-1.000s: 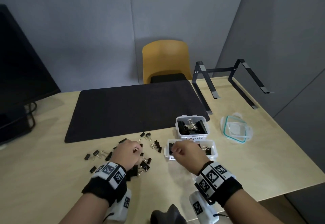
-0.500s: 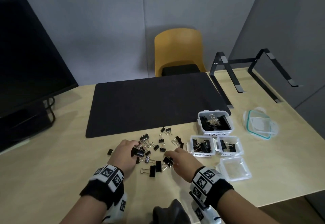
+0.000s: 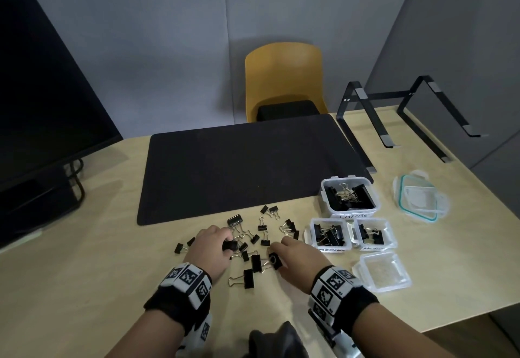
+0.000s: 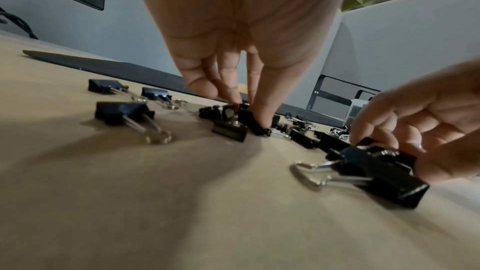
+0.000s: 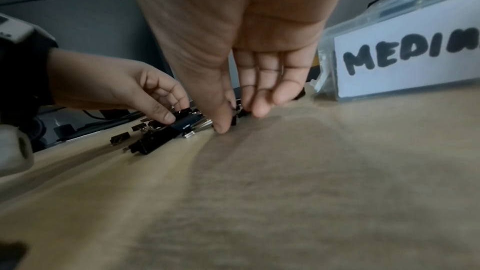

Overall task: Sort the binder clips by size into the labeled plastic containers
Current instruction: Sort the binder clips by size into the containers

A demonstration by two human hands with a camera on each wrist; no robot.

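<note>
Several black binder clips [image 3: 263, 228] lie scattered on the wooden table [image 3: 84, 287] in front of the black mat. My left hand [image 3: 225, 241] pinches a small clip [image 4: 249, 119] in the pile. My right hand [image 3: 278, 253] pinches another clip [image 3: 274, 259] just to the right; the left wrist view shows its fingers curled on it [image 4: 376, 159]. To the right stand the LARGE container [image 3: 326, 191], two medium-labelled containers [image 3: 312, 234] [image 3: 391, 234] holding clips, and an empty clear container [image 3: 402, 279].
A teal-rimmed lid [image 3: 402, 200] lies at the far right. A black laptop stand [image 3: 365, 121] sits behind the containers. A monitor [image 3: 42, 90] stands at the left, a yellow chair [image 3: 281, 76] beyond the table.
My right hand has moved left from over the medium container to the clip pile and closed on a clip. My left hand has stayed in the pile.
</note>
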